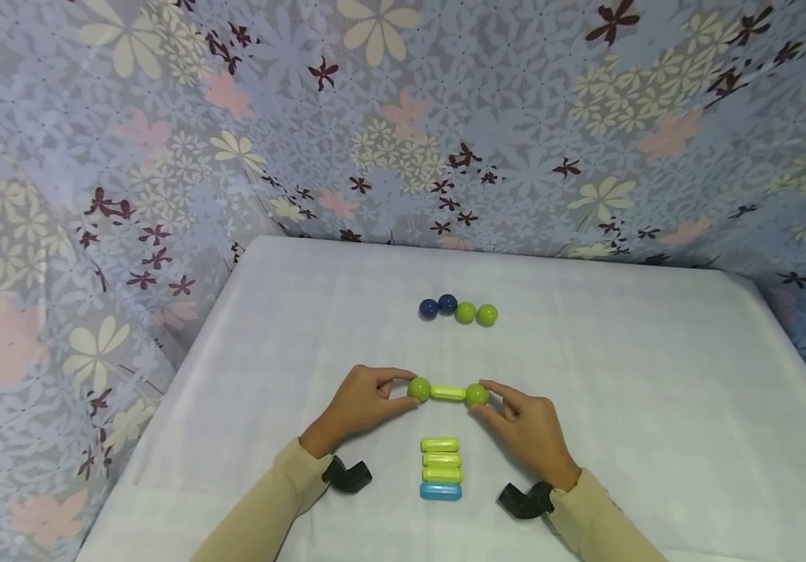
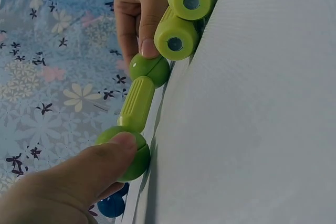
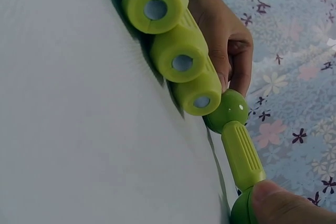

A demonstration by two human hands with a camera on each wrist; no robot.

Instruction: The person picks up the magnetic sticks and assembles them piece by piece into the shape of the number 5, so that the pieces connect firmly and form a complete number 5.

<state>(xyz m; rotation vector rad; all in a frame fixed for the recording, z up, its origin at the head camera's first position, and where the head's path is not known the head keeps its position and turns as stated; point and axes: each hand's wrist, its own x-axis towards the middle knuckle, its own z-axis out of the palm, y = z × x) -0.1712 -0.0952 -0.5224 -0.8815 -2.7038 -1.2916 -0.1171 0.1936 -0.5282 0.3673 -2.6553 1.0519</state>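
In the head view a yellow-green rod [image 1: 448,393] lies between two green balls, with a ball at each end. My left hand [image 1: 368,400] pinches the left green ball [image 1: 419,389] between thumb and fingers. The right green ball [image 1: 476,394] is pinched the same way by my right hand [image 1: 531,428]. Both wrist views show the rod [image 2: 137,104] meeting the balls at its ends. Nearer to me, three yellow-green rods [image 1: 442,460] lie side by side with a blue rod [image 1: 441,491]; round grey discs show in the yellow-green rods' ends [image 3: 182,62].
Farther back on the white-covered table [image 1: 642,390] two dark blue balls [image 1: 429,309] and two green balls [image 1: 465,313] sit in a row. Flowered cloth [image 1: 403,117] hangs behind the table and along its left side. Black wrist mounts [image 1: 348,476] project inward from both sleeves.
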